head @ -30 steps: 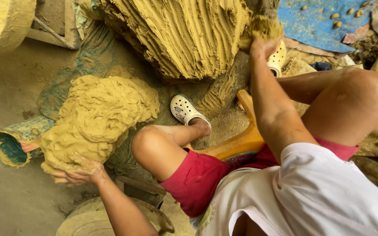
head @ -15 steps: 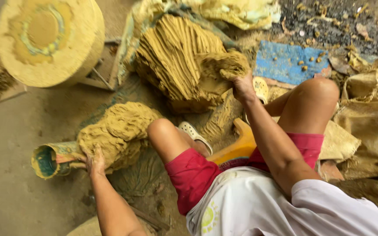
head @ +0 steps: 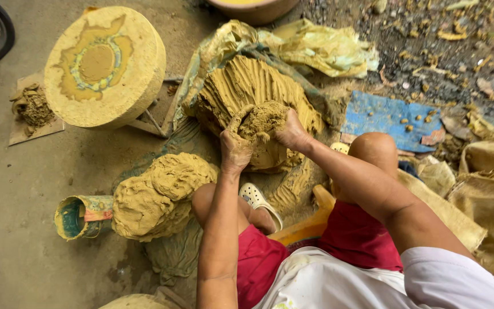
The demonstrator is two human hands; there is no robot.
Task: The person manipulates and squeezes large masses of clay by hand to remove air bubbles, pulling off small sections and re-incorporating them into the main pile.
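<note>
Fingers of left hand (head: 236, 146), right hand (head: 291, 133) clasp clay lump (head: 261, 119); clay-smeared tin (head: 78, 216) lies sideways

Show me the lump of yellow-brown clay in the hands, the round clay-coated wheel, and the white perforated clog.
Lump of yellow-brown clay (head: 263, 120), head view, its top.
Round clay-coated wheel (head: 101, 66), head view, flat upper face.
White perforated clog (head: 254, 196), head view, its toe.
</note>
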